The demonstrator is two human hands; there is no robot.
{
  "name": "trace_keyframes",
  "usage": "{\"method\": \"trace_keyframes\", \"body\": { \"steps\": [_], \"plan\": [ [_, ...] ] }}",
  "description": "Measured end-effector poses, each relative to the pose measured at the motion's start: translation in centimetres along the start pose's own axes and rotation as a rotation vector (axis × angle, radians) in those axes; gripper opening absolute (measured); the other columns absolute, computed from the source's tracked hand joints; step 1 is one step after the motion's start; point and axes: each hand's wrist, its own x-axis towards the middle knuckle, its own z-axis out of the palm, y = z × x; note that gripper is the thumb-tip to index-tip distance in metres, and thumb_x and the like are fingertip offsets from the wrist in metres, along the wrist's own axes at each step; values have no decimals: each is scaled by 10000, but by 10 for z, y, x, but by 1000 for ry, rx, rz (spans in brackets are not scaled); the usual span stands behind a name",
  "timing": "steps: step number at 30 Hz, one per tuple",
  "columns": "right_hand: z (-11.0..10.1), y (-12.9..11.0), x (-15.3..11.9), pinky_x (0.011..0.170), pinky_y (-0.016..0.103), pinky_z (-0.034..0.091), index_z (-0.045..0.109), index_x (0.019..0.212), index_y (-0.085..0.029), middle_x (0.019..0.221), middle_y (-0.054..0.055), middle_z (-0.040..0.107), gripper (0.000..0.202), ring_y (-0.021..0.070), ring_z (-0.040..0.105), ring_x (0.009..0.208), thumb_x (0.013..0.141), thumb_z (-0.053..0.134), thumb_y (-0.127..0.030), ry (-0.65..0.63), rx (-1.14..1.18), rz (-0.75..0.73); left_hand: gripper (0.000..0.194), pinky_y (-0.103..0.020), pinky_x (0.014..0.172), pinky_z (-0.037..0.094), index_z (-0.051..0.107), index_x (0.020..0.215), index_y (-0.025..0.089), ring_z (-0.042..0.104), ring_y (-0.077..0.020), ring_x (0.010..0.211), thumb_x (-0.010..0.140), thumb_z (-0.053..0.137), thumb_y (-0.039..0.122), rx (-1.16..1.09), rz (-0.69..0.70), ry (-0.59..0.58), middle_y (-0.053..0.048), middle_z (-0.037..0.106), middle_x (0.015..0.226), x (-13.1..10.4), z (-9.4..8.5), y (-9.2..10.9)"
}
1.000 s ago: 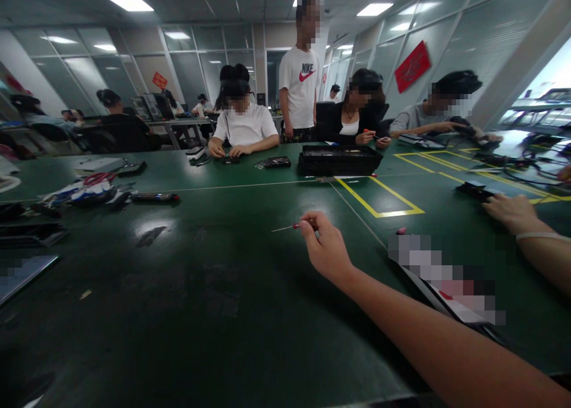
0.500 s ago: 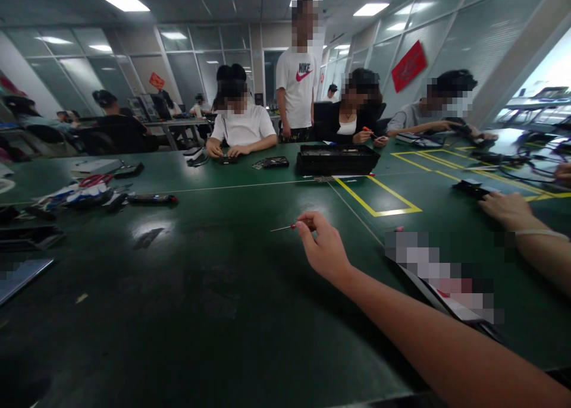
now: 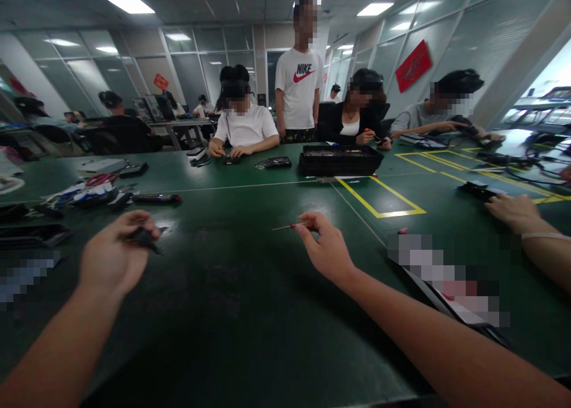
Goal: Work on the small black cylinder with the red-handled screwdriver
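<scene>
My right hand (image 3: 329, 248) is closed in a pinch on a slim screwdriver (image 3: 292, 225), held above the green table (image 3: 214, 348). Its thin metal shaft points left, and a bit of red handle shows at my fingertips. At the left, my left hand (image 3: 112, 258) is raised over the tabletop with its fingers closed around a small black piece (image 3: 146, 239). That piece is blurred and partly covered by the fingers, so its kind cannot be made out. The two hands are well apart.
A black marker (image 3: 156, 198) lies beyond my left hand, near a pile of tools and pouches (image 3: 91, 192). Ahead stands a black bin (image 3: 341, 163). Yellow tape (image 3: 397, 213) marks the table. Co-workers sit opposite; another person's hand (image 3: 513, 212) is at the right.
My left hand has come into view from the lower left, with the black piece in it. My right hand holds the screwdriver in nearly the same place; the view has shifted slightly.
</scene>
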Motion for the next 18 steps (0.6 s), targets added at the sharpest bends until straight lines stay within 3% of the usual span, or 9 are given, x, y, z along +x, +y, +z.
{"method": "trace_keyframes", "body": {
  "steps": [3,5,7,9,12,18],
  "plan": [
    [1,2,0,814,389,541,606,1155,-219,1051,76,727,217,229,689,969,948,551,-256,-47,11,-17,224,-267,719,482,603,971,122,540,-169,791,760,585,197,-40,-120,-337,-47,563,831,-11,51,-25],
    [1,2,1,832,382,536,611,1152,-223,1068,73,727,217,222,686,983,943,552,-235,-68,15,-36,451,-269,753,473,586,1077,153,566,-168,841,633,655,116,56,-112,-580,-36,588,939,-20,82,-43],
    [0,2,2,822,369,530,621,1118,-219,1019,64,735,189,213,688,940,939,564,-242,-57,13,-43,548,-277,791,467,561,1108,179,577,-161,862,586,643,36,186,-51,-701,-22,590,975,-29,105,-62],
    [-1,0,3,775,351,522,632,1061,-215,929,47,729,153,203,678,851,929,596,-282,-17,-1,-34,483,-309,861,469,558,1105,182,589,-166,897,651,640,40,267,34,-735,-32,606,1001,-37,121,-81],
    [-5,-5,3,663,317,486,624,949,-209,786,14,676,164,178,621,702,903,645,-365,67,-25,-13,453,-360,956,472,554,1140,181,616,-192,1001,715,672,78,229,92,-666,-63,641,1076,-47,134,-103],
    [-11,-12,-2,574,287,424,560,840,-221,673,-27,584,197,141,539,593,920,632,-386,178,24,-73,415,-424,1034,479,670,1153,191,631,-243,1125,748,757,177,267,164,-636,-90,667,1216,-52,133,-121]
  ]
}}
